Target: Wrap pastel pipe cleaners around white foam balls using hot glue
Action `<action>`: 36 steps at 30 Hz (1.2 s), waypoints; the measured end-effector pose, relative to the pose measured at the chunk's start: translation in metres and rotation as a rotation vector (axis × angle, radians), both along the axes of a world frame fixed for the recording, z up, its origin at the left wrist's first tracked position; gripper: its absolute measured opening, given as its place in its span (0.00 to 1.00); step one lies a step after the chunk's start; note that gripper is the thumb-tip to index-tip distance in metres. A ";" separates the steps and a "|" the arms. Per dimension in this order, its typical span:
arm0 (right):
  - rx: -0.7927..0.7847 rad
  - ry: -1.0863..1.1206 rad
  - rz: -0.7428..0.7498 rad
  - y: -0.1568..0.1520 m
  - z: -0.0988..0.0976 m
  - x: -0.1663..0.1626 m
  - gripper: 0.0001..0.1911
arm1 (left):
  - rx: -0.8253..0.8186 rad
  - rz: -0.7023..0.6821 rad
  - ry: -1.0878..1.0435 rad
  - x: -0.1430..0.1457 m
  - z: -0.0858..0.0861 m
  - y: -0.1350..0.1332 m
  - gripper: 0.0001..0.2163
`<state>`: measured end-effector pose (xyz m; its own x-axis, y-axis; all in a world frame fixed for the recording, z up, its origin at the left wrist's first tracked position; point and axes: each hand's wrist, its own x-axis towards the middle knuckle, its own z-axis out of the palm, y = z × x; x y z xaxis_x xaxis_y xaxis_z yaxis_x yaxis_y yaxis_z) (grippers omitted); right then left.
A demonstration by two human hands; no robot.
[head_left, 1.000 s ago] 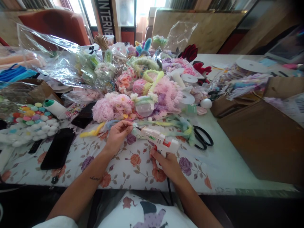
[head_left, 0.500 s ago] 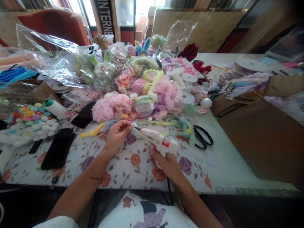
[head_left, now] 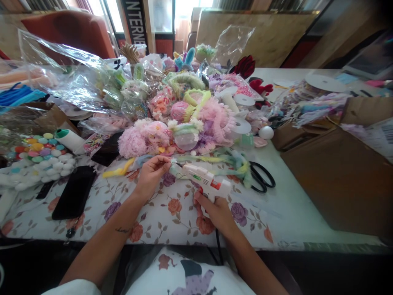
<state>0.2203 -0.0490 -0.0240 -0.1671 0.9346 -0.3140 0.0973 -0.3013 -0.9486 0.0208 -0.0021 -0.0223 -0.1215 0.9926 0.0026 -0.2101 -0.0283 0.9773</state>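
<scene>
My right hand [head_left: 216, 211] is wrapped round the handle of a white hot glue gun [head_left: 199, 175], its nozzle pointing up and left. The fingers of my left hand [head_left: 153, 172] pinch a small pale fluffy piece [head_left: 173, 160] right by the nozzle tip; exactly what it is cannot be made out. Behind the nozzle, a strip of pastel green and yellow fluffy yarn [head_left: 215, 159] lies across the floral tablecloth [head_left: 175, 207]. Black-handled scissors [head_left: 263, 177] rest at its right end, their blades hidden under the yarn.
A heap of pink yarn [head_left: 144, 139], trims and clear plastic bags [head_left: 70, 78] covers the table's middle and back. On the left lie a black phone [head_left: 74, 192] and colourful pompoms [head_left: 39, 149]. A cardboard box [head_left: 337, 176] stands on the right, and a white ball [head_left: 266, 133] sits near it.
The glue gun has shifted very slightly to the right, its nozzle a touch farther from my left fingertips. Both hands keep their grips.
</scene>
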 end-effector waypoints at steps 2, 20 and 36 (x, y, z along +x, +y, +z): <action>-0.004 -0.009 0.004 -0.001 0.001 0.000 0.14 | -0.004 0.003 -0.004 0.000 0.000 0.000 0.10; -0.004 0.004 0.004 -0.002 -0.006 0.001 0.15 | -0.006 -0.020 -0.008 -0.001 0.000 0.000 0.09; 0.064 -0.018 -0.093 -0.006 -0.010 0.020 0.18 | -0.068 0.091 -0.191 0.000 0.004 0.002 0.12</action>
